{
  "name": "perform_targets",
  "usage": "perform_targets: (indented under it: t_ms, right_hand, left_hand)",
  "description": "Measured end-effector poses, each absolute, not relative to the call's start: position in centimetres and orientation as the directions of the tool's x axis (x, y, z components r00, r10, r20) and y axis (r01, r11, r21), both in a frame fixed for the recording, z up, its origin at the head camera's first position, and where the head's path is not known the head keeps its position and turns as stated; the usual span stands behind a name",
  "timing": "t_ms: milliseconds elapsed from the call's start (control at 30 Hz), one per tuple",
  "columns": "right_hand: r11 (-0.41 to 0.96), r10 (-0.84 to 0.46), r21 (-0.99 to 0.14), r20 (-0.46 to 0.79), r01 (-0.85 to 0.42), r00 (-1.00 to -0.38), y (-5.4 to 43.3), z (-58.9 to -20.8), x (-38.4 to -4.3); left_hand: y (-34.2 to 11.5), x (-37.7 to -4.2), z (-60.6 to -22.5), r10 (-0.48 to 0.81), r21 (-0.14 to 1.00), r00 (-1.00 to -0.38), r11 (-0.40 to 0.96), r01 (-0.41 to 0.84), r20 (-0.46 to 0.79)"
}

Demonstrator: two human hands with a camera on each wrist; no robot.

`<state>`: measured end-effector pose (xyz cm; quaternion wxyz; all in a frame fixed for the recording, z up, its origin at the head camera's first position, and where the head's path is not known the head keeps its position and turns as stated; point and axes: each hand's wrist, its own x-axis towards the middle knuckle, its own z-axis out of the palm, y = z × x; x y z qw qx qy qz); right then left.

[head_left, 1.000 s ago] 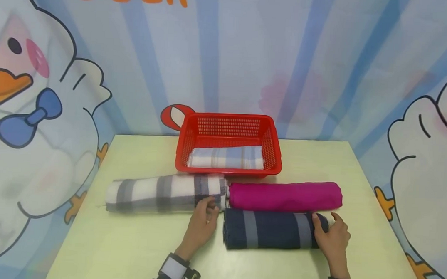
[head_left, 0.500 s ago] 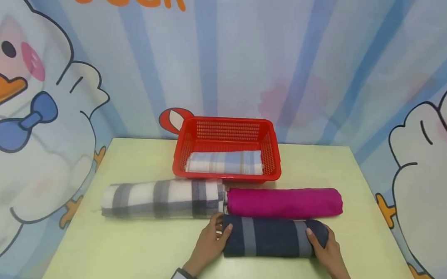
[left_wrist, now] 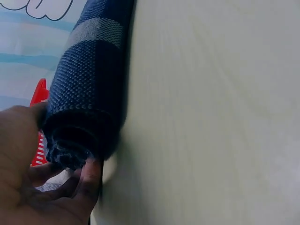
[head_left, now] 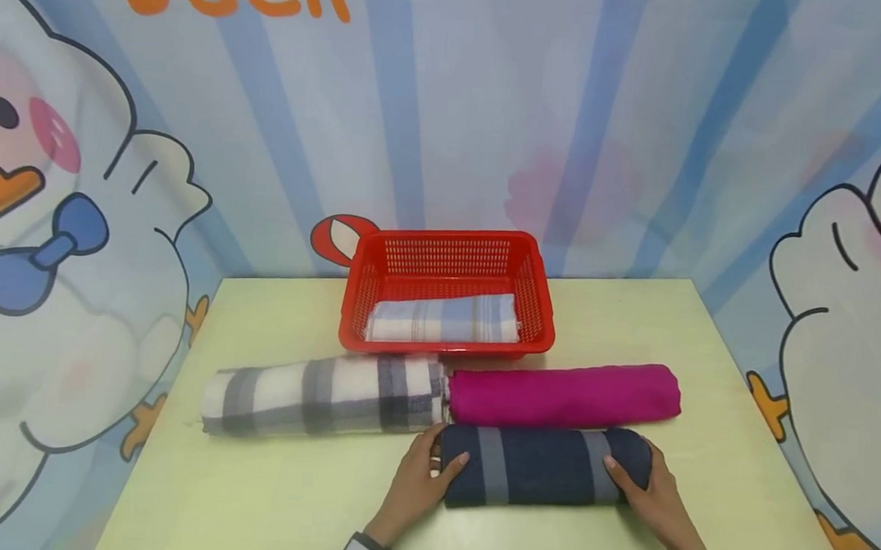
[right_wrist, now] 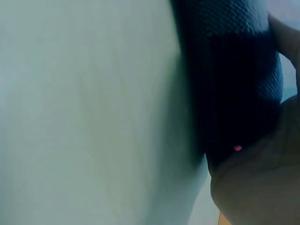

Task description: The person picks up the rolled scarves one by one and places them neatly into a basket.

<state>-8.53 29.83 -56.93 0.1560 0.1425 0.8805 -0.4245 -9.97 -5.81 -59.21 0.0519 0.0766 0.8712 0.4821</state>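
Observation:
A rolled navy cloth with grey stripes (head_left: 546, 468) lies crosswise at the front of the table. My left hand (head_left: 417, 481) grips its left end, thumb on top and fingers at the coiled end, which shows in the left wrist view. At the other end my right hand (head_left: 652, 491) holds the roll, its thumb on the near side and its fingers mostly hidden behind. Just beyond lies a magenta rolled cloth (head_left: 564, 395). To its left is a thicker roll of white and grey checked cloth (head_left: 324, 395).
Behind the rolls stands a red plastic basket (head_left: 350, 324) with a pale blue and white striped folded cloth (head_left: 442, 318) in it. The pale yellow table (head_left: 268, 497) ends at a printed backdrop (head_left: 463, 104) with cartoon ducks.
My left hand has moved right from beside the checked roll to take hold of the navy roll's left end. My right hand has closed more firmly around the right end.

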Motion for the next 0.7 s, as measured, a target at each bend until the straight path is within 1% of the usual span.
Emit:
perform_targets:
  t_ms: [133, 333, 433, 567, 633, 700]
  right_hand:
    - [0.609, 0.149, -0.708, -0.339, 0.356, -0.929, 29.5, -57.4, -8.1]
    - [0.590, 0.184, -0.717, -0.329, 0.371, -0.926, 29.3, -57.2, -7.9]
    - [0.534, 0.212, -0.768, -0.283, 0.354, -0.935, 28.9, -57.3, -7.6]
    - [0.438, 0.263, -0.827, -0.257, 0.353, -0.930, 28.1, -57.6, -7.0]
    - [0.400, 0.281, -0.835, -0.280, 0.377, -0.918, 27.8, -57.6, -6.9]
    - [0.382, 0.291, -0.827, -0.315, 0.412, -0.903, 27.6, -57.5, -6.8]
  left_hand:
    - [-5.9, -9.7, -59.0, 0.193, 0.863, -0.980, 0.502, 0.052, -0.053]
    - [-5.5, -9.9, -58.5, 0.196, 0.891, -0.978, 0.454, 0.024, -0.074]
    - [-5.5, -9.7, -58.2, 0.205, 0.893, -0.975, 0.449, 0.016, -0.085]
    - [-5.7, -9.6, -57.8, 0.193, 0.887, -0.970, 0.460, -0.046, -0.151]
    - [-5.9, -9.6, -57.7, 0.184, 0.882, -0.963, 0.462, -0.093, -0.198]
    - [-6.0, -9.8, -57.6, 0.197, 0.892, -0.950, 0.429, -0.138, -0.242]
